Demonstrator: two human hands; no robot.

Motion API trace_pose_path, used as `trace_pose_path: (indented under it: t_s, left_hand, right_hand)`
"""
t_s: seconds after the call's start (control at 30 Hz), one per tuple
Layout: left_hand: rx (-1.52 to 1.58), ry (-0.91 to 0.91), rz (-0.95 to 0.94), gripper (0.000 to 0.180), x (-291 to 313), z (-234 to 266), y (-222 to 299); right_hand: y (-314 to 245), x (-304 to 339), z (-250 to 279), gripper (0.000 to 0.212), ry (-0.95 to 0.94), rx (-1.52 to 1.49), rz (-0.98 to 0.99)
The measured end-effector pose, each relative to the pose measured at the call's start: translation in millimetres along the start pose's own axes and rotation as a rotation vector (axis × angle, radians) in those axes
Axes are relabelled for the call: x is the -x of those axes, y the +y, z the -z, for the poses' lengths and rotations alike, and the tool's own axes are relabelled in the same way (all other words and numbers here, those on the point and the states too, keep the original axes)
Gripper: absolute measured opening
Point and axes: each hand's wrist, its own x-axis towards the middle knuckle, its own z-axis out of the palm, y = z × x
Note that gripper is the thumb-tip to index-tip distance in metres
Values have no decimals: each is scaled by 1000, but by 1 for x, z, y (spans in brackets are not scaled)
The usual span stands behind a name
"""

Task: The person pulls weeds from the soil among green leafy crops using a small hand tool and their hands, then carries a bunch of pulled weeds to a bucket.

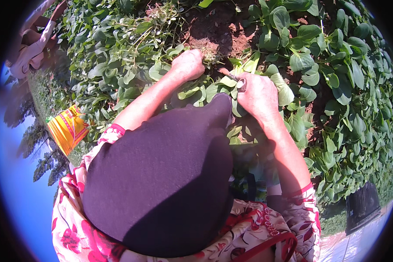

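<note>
My left hand (187,65) is closed in a fist, low among the leaves at the edge of a bare soil patch (218,32). Its fingertips are turned away, so what they grip is hidden. To the right, my right hand (260,95) is wrapped around a small hand tool (231,75) with a metal collar and a short, narrow, reddish-brown blade. The blade points left toward my left hand, apart from it, just above the leaves. Leafy green plants (303,59) with rounded leaves surround both hands. Thin-stemmed weeds (159,26) lie in a tangle beyond my left hand.
Dark cloth (161,183) covers the lower middle, hiding the ground beneath. At the left stands a yellow and red bag (68,129). Another person (35,50) bends over the plants at the upper left. A black crate-like box (362,206) sits beside a pale path at the lower right.
</note>
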Motion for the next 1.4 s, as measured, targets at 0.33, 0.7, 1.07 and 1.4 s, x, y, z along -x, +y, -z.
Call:
trace_pose_path:
  t_s: [0.33,0.7,1.07,1.4]
  left_hand:
    - [281,256,85,47,-4,31,-38]
    - [-81,-68,61,40,2,21,-15]
    - [36,-30,195,38,-8,11,-36]
    - [-115,-75,258,36,1,25,-19]
  right_hand:
    - [-28,29,32,29,49,159,74]
    - [-20,-30,31,13,-101,243,169]
    - [-34,-7,1,7,52,416,436]
    - [-10,-53,24,22,-247,320,300]
